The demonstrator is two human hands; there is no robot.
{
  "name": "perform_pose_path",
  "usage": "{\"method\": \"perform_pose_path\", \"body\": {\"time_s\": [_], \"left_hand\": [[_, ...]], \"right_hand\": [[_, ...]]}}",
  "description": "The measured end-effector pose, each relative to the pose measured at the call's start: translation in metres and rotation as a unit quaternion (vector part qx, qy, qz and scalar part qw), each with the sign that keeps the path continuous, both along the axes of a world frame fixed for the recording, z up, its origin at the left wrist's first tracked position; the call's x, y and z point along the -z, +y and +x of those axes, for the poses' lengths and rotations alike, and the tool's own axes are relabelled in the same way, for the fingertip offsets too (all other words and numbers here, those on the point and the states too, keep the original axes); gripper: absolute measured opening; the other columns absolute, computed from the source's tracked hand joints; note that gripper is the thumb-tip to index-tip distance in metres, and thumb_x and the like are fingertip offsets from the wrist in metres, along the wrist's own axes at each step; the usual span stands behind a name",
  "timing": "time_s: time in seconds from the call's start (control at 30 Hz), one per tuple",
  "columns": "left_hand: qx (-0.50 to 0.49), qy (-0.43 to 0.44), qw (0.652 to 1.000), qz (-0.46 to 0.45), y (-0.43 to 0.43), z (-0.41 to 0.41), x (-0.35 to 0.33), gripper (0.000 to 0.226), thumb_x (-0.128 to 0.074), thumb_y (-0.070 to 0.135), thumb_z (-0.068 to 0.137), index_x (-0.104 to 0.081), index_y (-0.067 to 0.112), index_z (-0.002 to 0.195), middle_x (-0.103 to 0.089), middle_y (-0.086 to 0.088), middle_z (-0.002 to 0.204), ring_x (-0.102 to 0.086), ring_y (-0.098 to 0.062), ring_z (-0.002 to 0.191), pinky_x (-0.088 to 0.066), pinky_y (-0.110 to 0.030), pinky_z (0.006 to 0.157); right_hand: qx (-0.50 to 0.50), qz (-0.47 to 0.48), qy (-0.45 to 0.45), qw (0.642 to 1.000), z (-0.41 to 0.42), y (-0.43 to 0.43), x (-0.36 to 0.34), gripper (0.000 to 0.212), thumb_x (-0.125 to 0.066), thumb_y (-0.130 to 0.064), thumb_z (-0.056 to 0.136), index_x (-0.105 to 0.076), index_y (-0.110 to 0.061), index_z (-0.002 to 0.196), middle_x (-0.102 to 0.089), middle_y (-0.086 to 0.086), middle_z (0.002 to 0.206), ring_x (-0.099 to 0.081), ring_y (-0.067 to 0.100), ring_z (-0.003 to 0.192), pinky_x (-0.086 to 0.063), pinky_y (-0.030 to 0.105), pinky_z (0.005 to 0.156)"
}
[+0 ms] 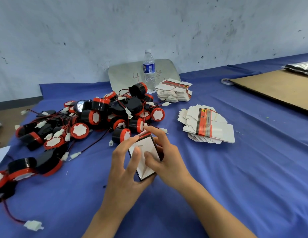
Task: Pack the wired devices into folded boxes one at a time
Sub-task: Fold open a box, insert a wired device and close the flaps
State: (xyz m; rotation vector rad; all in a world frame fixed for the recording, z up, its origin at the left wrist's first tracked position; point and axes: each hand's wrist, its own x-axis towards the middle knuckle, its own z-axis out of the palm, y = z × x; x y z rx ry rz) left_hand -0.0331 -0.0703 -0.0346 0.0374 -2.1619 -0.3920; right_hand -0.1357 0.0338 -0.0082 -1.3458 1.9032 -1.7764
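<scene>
tabletop in blue cloth (235,177) carries heap of black-red round wired devices (91,115) at 10 o'clock, flat white-red card blanks (211,127) at 2. left hand (122,169) & right hand (168,155) both pinch small white card box (146,143) dead centre; over-squeezing cld crush it, tangled heap cld snag next pick.

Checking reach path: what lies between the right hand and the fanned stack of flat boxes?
Only bare blue cloth, in the head view, between the right hand gripping the box and the stack.
</scene>
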Motion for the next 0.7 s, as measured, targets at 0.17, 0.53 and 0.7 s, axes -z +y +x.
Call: {"method": "perform_pose_path", "body": {"time_s": [0.17, 0.53, 0.7], "left_hand": [[0.022, 0.005, 0.999, 0.048, 0.007, 0.002, -0.012, 0.105, -0.077, 0.043, 0.076, -0.005, 0.037, 0.152, -0.040, -0.015, 0.145, -0.040, -0.025, 0.135, -0.040, -0.028, 0.106], [0.062, 0.021, 0.992, 0.110, 0.009, 0.005, -0.016, 0.103, -0.068, 0.054, 0.080, 0.006, 0.045, 0.151, -0.032, -0.008, 0.151, -0.035, -0.030, 0.140, -0.035, -0.029, 0.111], [0.027, 0.012, 0.992, 0.119, 0.009, 0.005, -0.014, 0.109, -0.076, 0.045, 0.072, -0.003, 0.042, 0.152, -0.029, -0.003, 0.150, -0.025, -0.010, 0.143, -0.023, -0.007, 0.108]], "right_hand": [[-0.069, 0.003, -0.128, 0.989, -0.005, 0.003, -0.008, 0.063, -0.051, -0.007, 0.077, -0.050, -0.049, 0.123, -0.062, 0.015, 0.093, -0.055, 0.015, 0.072, -0.047, 0.031, 0.060], [-0.237, -0.027, -0.325, 0.915, -0.020, 0.013, -0.013, 0.065, -0.073, -0.019, 0.071, -0.054, -0.036, 0.131, -0.068, 0.015, 0.104, -0.066, 0.026, 0.091, -0.054, 0.032, 0.075], [-0.226, -0.032, -0.336, 0.914, -0.020, 0.011, -0.011, 0.071, -0.076, -0.016, 0.069, -0.053, -0.035, 0.134, -0.061, 0.025, 0.111, -0.063, 0.032, 0.096, -0.053, 0.040, 0.083]]}}
